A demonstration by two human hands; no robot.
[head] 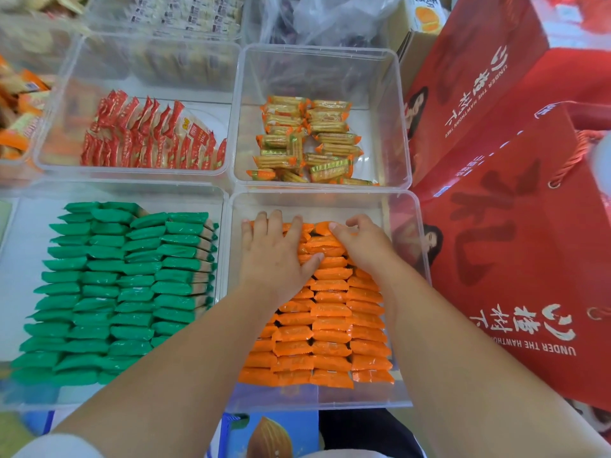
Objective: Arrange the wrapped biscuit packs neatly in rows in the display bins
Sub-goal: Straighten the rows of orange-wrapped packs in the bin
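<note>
Clear bins [401, 206] crowd a shop display. Red gift bags [515, 226] right of the fingers read "UNDER THE HAWTHORN TREE". The left hand [276, 256] lies flat, fingers spread, on the orange packs [330, 325] rowed in the near bin; the right hand [362, 241] curls loosely over them. Green packs [115, 292] fill the bin left; red packs [148, 133] and loose packs [307, 143] lie beyond.

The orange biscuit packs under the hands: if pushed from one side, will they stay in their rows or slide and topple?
The orange biscuit packs look glossy, so they probably slide easily over each other. They stand packed on edge in tight rows, so a loose one may tip. The left hand and right hand press flat on them, which suggests they are fairly stiff.
</note>
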